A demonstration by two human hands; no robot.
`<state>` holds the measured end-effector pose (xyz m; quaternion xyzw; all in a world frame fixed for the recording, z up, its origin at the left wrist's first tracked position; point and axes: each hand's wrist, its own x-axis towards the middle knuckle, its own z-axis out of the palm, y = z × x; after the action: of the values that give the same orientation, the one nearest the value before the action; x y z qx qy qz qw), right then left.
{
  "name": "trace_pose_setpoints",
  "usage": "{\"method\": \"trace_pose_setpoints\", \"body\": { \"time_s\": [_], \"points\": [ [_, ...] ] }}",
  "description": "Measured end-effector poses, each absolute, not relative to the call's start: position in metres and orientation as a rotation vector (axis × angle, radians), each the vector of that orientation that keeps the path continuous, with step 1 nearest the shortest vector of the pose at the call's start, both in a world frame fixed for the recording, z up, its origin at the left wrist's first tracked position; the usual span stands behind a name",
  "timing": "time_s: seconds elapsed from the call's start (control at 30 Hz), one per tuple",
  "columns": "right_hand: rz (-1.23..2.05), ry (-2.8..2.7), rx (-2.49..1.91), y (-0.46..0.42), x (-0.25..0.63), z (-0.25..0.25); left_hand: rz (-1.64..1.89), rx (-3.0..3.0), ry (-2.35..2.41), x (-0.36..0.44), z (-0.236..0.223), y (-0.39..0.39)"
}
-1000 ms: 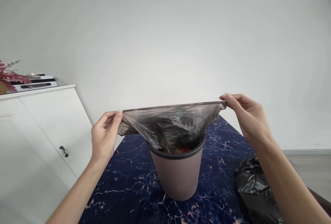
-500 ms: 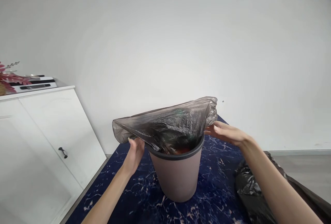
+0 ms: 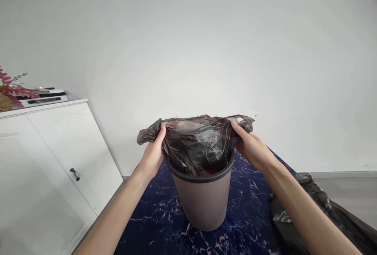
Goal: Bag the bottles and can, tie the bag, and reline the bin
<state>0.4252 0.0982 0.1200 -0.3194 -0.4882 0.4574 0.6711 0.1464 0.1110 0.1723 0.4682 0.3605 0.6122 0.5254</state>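
Observation:
A thin, see-through dark garbage bag (image 3: pixel 203 141) rises out of a brownish-pink trash can (image 3: pixel 206 204) with a dark rim. Its lower part sits inside the can, and something reddish shows faintly through near the rim. My left hand (image 3: pixel 154 151) grips the bag's top at the left, thumb on the near side. At the right, my right hand (image 3: pixel 249 145) pinches the bag's top edge with its thumb in front and the other fingers largely hidden behind. Both hands are just above the can's rim.
The can stands on a dark blue marble-patterned table (image 3: pixel 156 215). Crumpled black plastic (image 3: pixel 294 211) lies at the right, partly behind my right forearm. A white cabinet (image 3: pixel 59 168) stands at the left with pink flowers (image 3: pixel 22 92) on top. Behind is a pale wall (image 3: pixel 188 50).
Both hands have risen from beneath the bag's sides and closed on its top edge. The bag's mouth, slanted before, is now more level and gathered at both ends.

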Motion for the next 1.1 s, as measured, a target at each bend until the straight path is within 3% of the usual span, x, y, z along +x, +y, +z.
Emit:
{"method": "trace_pose_setpoints", "body": {
  "time_s": [0.13, 0.5, 0.7, 1.1],
  "points": [
    [1.064, -0.981, -0.610, 0.097, 0.424, 0.128, 1.595, 1.024, 0.664, 0.154, 0.176, 0.112],
    [1.045, -1.026, -0.388, 0.083, 0.418, 0.141, 1.526, 0.915, 0.355, 0.157, 0.195, 0.100],
    [1.095, -0.952, -0.300, 0.070, 0.411, 0.151, 1.371, 1.287, 0.418, 0.160, 0.201, 0.092],
    [0.812, -1.186, -0.516, 0.048, 0.413, 0.159, 0.807, 2.300, 0.768, 0.164, 0.201, 0.079]
  ]
}}
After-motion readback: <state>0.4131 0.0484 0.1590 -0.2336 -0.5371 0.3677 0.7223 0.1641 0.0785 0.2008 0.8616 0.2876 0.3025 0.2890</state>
